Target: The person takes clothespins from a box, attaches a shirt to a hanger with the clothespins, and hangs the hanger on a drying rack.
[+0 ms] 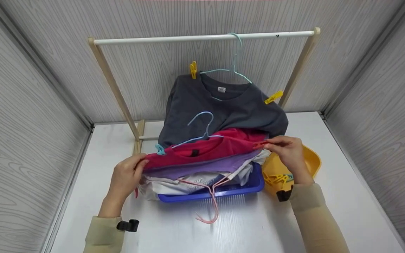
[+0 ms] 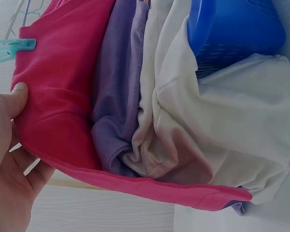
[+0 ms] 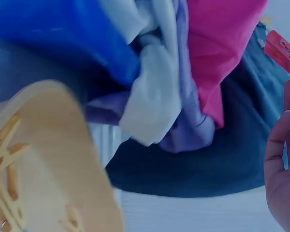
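One wooden drying rack with a white rod (image 1: 202,37) stands before you, a dark grey fabric T-shirt (image 1: 188,105) hanging from it. In front, a crimson fabric shirt (image 1: 237,147) lies over purple and white garments (image 1: 188,170) at a blue plastic basket (image 1: 237,190). Your left hand (image 1: 125,177) pinches the shirt's shoulder; your right hand (image 1: 288,153) pinches a small red plastic clothespin (image 1: 259,144) near the opposite shoulder.

Left hand (image 1: 125,177) and right hand (image 1: 288,154): bare. Left sleeve (image 1: 102,237) and right sleeve (image 1: 322,225): long, beige, each ending in a cuff (image 1: 307,196). Left fitting (image 1: 128,225) and right fitting (image 1: 284,195): small, black, projecting from the cuff's inner side.
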The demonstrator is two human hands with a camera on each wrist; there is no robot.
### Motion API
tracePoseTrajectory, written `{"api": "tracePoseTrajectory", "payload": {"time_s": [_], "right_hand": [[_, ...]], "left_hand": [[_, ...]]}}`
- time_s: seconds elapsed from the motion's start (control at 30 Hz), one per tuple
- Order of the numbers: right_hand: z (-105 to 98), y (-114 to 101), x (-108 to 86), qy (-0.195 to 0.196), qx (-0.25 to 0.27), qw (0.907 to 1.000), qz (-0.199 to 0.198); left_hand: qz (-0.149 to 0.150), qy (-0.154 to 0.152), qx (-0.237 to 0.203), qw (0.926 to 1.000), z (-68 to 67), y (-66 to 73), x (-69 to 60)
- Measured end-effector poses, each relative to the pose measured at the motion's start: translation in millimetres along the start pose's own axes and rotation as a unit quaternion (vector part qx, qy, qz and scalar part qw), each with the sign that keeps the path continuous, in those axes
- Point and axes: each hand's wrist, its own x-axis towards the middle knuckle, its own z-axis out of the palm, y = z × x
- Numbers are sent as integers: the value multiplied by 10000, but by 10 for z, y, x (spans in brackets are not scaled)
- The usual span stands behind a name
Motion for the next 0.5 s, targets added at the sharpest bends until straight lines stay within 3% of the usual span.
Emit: {"api": "tracePoseTrajectory", "payload": {"time_s": [0.2,0.5], "right_hand": [[225,-268,88,-255,150,9975,-635],[412,-155,215,-425,-177,9962,-742]], "left_hand": [[41,3,21,10000,-7,11,0],[39,-17,74,10000,-6,25,1]]}}
